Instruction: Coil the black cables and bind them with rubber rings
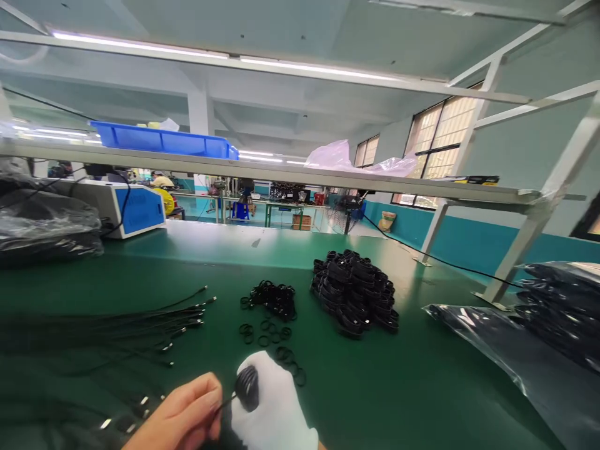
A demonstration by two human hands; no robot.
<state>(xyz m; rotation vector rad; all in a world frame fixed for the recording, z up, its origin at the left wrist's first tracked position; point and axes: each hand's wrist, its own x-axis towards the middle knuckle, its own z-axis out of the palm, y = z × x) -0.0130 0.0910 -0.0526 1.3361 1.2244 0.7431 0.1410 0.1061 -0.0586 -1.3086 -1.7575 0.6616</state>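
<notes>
My left hand point(185, 412) is bare and pinches a thin black stretch of USB cable at the bottom of the view. Wearing a white glove, my right hand point(276, 409) grips the wound part of that cable point(247, 387), a tight black coil. Just beyond the glove lie several loose black bands point(284, 355), with a small heap of more bands point(272, 300) behind them. To the left, loose black cables point(182, 315) with metal plugs spread over the green table point(375, 387). A large pile of coiled black cables point(354, 290) sits right of the bands.
Filled plastic bags point(557, 312) lie at the right edge, and another plastic-wrapped bundle point(42, 219) at the far left. Beside that bundle stands a blue and white machine point(138, 209). A shelf point(281, 167) crosses above the table, bearing a blue tray point(164, 140) and pinkish plastic bags point(332, 156).
</notes>
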